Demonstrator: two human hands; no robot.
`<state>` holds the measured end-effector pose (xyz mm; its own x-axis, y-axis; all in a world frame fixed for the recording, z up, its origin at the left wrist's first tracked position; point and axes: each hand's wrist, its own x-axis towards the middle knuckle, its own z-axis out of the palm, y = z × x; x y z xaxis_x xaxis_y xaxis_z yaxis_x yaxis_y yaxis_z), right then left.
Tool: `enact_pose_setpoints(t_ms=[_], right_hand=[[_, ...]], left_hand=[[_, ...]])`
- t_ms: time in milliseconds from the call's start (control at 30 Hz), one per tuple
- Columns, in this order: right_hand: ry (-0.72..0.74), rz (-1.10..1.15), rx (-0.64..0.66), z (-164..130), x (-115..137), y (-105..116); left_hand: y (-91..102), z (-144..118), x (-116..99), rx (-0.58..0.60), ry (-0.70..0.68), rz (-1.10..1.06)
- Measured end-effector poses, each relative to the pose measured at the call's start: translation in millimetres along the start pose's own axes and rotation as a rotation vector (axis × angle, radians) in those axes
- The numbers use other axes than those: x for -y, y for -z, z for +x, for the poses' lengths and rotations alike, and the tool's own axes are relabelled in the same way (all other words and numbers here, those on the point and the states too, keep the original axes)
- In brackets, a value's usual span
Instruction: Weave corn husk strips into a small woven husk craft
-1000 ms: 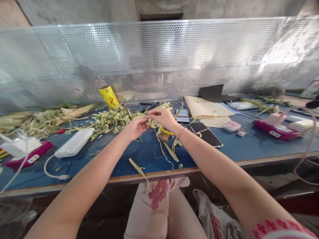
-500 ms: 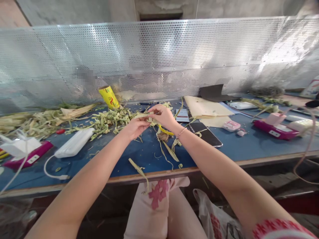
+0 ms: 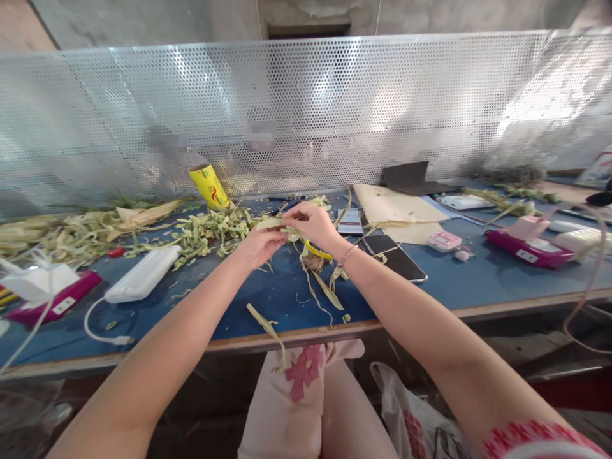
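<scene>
Nearest, a dry strip (image 3: 261, 315) is lying at the edge of the blue table (image 3: 306, 319), with its thin end hanging over. Farther in, above the table, the left hand (image 3: 262, 247) and the right hand (image 3: 313, 224) are meeting, and their fingers are pinching a pale leaf piece (image 3: 268, 224). Beyond, a shredded pile (image 3: 210, 229) is lying leftward, and a yellow tube (image 3: 209, 186) is standing tilted before a perforated screen (image 3: 335, 115).

This looks like a rough workshop, judging by the long blue bench (image 3: 459, 280), the perforated metal screen (image 3: 306, 108) along its far side, the bare concrete wall (image 3: 143, 25) beyond, and the heap of pale green plant strips (image 3: 215, 228) littering the bench's left half.
</scene>
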<state>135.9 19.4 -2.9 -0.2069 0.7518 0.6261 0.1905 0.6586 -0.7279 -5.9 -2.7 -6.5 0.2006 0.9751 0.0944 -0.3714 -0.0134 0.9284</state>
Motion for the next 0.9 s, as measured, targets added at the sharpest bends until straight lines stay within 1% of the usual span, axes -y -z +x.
enact_pose_setpoints(t_ms=[133,200,267,333,400,467,500,567,667,767,833,900], right_hand=[[-0.035,0.013,0.046,-1.9,2.2,-0.1],[-0.034,0.013,0.090,-2.6,3.9,0.3],[-0.021,0.034,0.100,-2.1,4.5,1.2],[-0.018,0.052,0.045,0.0,3.2,2.9],[-0.039,0.032,-0.055,3.3,-0.1,5.1],[-0.082,-0.032,-0.135,5.8,-4.0,6.9],[-0.091,-0.076,-0.144,6.3,-5.6,7.4],[-0.099,-0.161,-0.114,5.2,-7.0,7.0],[-0.132,-0.238,-0.012,0.1,-4.6,4.0],[-0.106,-0.282,0.021,-3.7,-1.1,1.3],[-0.094,-0.267,0.024,-3.6,-0.3,0.5],[-0.133,-0.186,0.032,-2.1,-0.3,-0.1]], left_hand=[[-0.4,0.3,2.1,-0.007,-0.017,-0.006],[-0.1,0.7,2.8,-0.016,-0.019,-0.002],[0.6,1.2,2.7,-0.022,-0.018,0.016],[1.3,1.7,2.0,-0.015,-0.027,0.039],[1.5,1.9,1.3,-0.010,-0.046,0.054],[1.4,1.8,0.8,-0.019,-0.070,0.057],[1.1,1.6,0.8,-0.026,-0.081,0.057],[0.5,1.3,0.9,-0.033,-0.103,0.060],[-0.1,1.2,1.6,-0.029,-0.124,0.069],[0.3,1.7,3.2,-0.010,-0.137,0.080],[1.1,2.2,4.2,0.014,-0.146,0.089],[1.9,2.5,4.8,0.041,-0.151,0.095]])
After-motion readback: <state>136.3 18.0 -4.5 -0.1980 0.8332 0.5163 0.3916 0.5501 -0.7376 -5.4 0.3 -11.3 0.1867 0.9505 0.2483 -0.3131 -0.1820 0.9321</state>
